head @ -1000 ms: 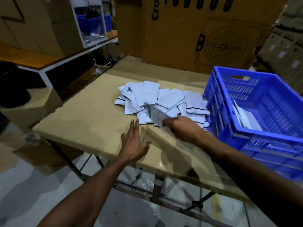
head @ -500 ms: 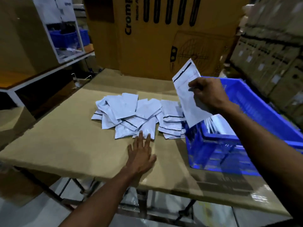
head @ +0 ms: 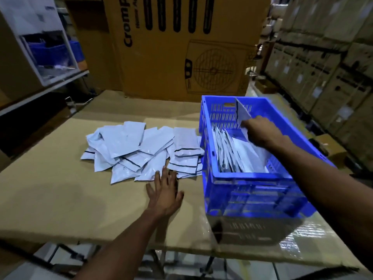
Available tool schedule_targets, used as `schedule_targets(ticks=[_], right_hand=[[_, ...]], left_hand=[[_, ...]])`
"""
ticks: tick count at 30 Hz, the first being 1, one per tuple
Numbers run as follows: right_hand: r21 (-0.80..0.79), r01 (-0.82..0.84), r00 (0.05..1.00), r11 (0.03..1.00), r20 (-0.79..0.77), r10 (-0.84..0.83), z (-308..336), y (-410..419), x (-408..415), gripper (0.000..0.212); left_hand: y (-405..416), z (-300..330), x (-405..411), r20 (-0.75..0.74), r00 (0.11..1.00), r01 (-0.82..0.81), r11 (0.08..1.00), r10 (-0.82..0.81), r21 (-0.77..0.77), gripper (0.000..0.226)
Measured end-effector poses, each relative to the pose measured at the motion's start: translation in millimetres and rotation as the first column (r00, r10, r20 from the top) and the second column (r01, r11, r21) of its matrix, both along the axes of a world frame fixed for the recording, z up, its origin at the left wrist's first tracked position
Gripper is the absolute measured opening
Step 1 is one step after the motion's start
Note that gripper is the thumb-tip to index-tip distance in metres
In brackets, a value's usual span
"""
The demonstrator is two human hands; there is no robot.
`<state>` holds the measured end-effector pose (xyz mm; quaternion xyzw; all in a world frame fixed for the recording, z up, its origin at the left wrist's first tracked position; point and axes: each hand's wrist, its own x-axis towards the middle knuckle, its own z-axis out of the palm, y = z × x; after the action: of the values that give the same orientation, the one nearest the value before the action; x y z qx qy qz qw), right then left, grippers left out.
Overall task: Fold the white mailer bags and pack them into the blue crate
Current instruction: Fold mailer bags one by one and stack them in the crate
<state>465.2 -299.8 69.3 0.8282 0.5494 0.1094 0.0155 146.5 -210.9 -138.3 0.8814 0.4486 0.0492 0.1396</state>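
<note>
A loose pile of white mailer bags (head: 141,150) lies on the cardboard-covered table (head: 60,195). The blue crate (head: 256,190) stands on the table's right side, with several folded bags (head: 228,152) leaning upright inside. My right hand (head: 260,132) reaches into the crate and grips one white mailer bag (head: 242,114), whose upper part sticks up above my fingers. My left hand (head: 165,190) rests flat on the table with fingers spread, its fingertips touching the near edge of the pile.
A large printed cardboard box (head: 181,47) stands behind the table. Stacked cartons (head: 327,67) fill the right side. On the left, a white shelf unit (head: 46,57) holds another blue bin. The table's front edge runs just below my left wrist.
My right hand has carried the bag from the pile, up over the crate's rim and down inside the crate. My left hand has stayed flat on the table.
</note>
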Motion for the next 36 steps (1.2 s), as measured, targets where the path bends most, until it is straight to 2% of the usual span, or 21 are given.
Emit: schedule_targets(ticks=[3, 6, 13, 20, 24, 27, 29, 32, 34, 36], right_hand=[[-0.176, 0.006, 0.998, 0.984, 0.062, 0.005, -30, 0, 9, 0.039], [-0.31, -0.01, 0.998, 0.951, 0.054, 0.028, -48, 4, 18, 0.027], [-0.284, -0.084, 0.996, 0.955, -0.059, 0.07, -69, 27, 22, 0.031], [-0.168, -0.125, 0.988, 0.978, -0.106, 0.108, -73, 31, 22, 0.019], [-0.229, -0.124, 0.986, 0.965, -0.14, 0.093, -78, 30, 22, 0.028], [-0.273, -0.124, 0.977, 0.954, -0.202, 0.069, -81, 29, 19, 0.022], [-0.254, -0.147, 0.969, 0.956, -0.232, 0.088, -81, 31, 15, 0.017], [-0.091, -0.222, 0.93, 0.971, -0.319, 0.183, -79, 34, 8, 0.037], [0.037, -0.169, 0.93, 0.985, -0.326, 0.171, -74, 35, 10, 0.043], [0.106, -0.034, 0.95, 0.994, -0.307, 0.065, -71, 33, 22, 0.041]], left_hand=[[-3, -8, 2, -0.055, 0.998, -0.023, 0.998, 0.026, 0.056, 0.073], [-4, -9, 2, -0.055, 0.998, -0.028, 0.996, 0.033, 0.084, 0.072], [-4, -11, 3, -0.041, 0.997, -0.056, 0.994, 0.06, 0.096, 0.071], [-6, -9, 2, -0.011, 0.998, -0.061, 0.993, 0.063, 0.102, 0.069], [-7, -6, 2, -0.031, 0.997, -0.066, 0.993, 0.07, 0.095, 0.066], [-8, -4, 1, -0.035, 0.997, -0.062, 0.994, 0.065, 0.091, 0.067], [-9, -3, 1, -0.024, 0.997, -0.065, 0.994, 0.067, 0.088, 0.067], [-9, -3, 0, -0.004, 0.998, -0.067, 0.994, 0.067, 0.083, 0.066], [-10, -2, 0, -0.005, 0.998, -0.066, 0.995, 0.067, 0.079, 0.066], [-10, -1, 0, -0.005, 0.998, -0.068, 0.995, 0.069, 0.076, 0.067]])
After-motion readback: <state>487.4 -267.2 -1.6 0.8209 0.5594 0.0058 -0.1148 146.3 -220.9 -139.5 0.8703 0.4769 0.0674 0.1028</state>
